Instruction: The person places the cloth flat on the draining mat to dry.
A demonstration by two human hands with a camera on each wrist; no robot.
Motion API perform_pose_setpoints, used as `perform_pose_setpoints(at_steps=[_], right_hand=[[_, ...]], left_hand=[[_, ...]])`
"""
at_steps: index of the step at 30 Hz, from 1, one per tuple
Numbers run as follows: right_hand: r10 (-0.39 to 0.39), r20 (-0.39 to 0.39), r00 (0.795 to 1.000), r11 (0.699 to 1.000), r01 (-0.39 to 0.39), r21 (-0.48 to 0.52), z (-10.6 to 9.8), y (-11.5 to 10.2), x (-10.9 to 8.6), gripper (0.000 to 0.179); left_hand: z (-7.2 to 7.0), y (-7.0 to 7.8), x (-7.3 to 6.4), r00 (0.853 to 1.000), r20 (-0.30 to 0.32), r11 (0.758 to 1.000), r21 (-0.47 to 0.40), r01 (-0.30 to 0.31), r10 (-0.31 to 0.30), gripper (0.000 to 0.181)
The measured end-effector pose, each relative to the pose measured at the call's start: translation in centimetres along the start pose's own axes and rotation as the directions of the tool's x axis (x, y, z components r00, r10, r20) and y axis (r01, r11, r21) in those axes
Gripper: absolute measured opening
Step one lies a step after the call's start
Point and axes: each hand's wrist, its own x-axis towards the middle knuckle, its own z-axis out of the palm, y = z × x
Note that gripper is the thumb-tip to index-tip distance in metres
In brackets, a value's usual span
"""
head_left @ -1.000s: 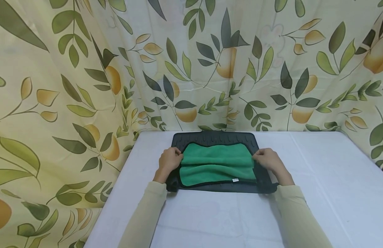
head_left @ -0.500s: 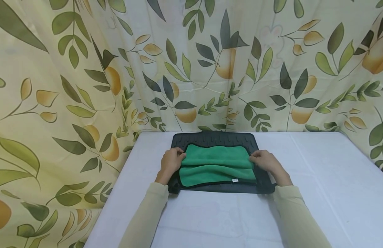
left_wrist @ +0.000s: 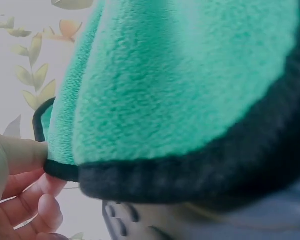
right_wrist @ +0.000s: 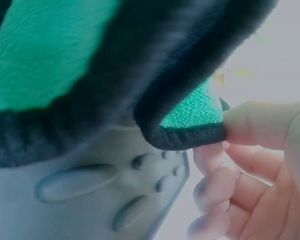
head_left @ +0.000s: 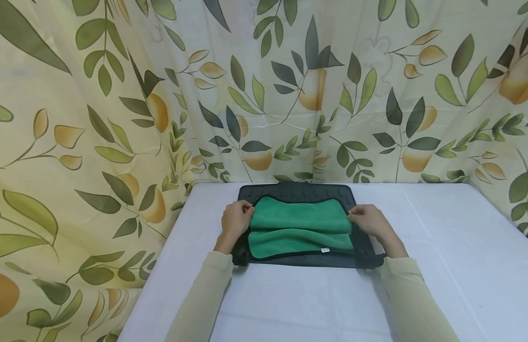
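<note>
A green towel (head_left: pixel 298 237) with a black edge and a small white tag lies over a black ridged tray (head_left: pixel 294 191), with a fold running across its middle. At the towel's left side my left hand (head_left: pixel 236 221) pinches the edge between thumb and fingers. My right hand (head_left: pixel 371 222) pinches the opposite edge. In the left wrist view the thumb and fingers of the left hand (left_wrist: pixel 22 185) grip the dark hem of the towel (left_wrist: pixel 155 100). The right wrist view has the right hand (right_wrist: pixel 260 165) holding a folded-over bit of the towel (right_wrist: pixel 195 110) above the tray (right_wrist: pixel 90 200).
The tray sits near the far edge of a table (head_left: pixel 289 304) covered in white cloth. Behind and to the left hangs a curtain (head_left: pixel 264 90) printed with leaves and fruit. White table surface stretches in front of the tray and to its right.
Both hands keep their pinch on the towel's sides. They moved slightly inward, then apart again; the upper part of the towel now looks flatter, with one fold across the middle.
</note>
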Motion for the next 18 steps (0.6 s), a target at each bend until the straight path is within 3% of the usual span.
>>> perform_pose_setpoints(at_steps=[9, 18], right_hand=[[-0.028, -0.021, 0.999, 0.994, 0.03, 0.101, -0.7, -0.6, 0.5, 0.031], [-0.035, 0.033, 0.999, 0.993, 0.031, 0.113, -2.2, -0.9, 3.5, 0.03]], left_hand=[[-0.4, 0.1, 1.1, 1.0, -0.029, 0.998, -0.07, 0.002, -0.004, 0.012], [-0.3, 0.2, 4.2, 0.999, 0.011, 0.989, -0.139, 0.046, -0.045, 0.01]])
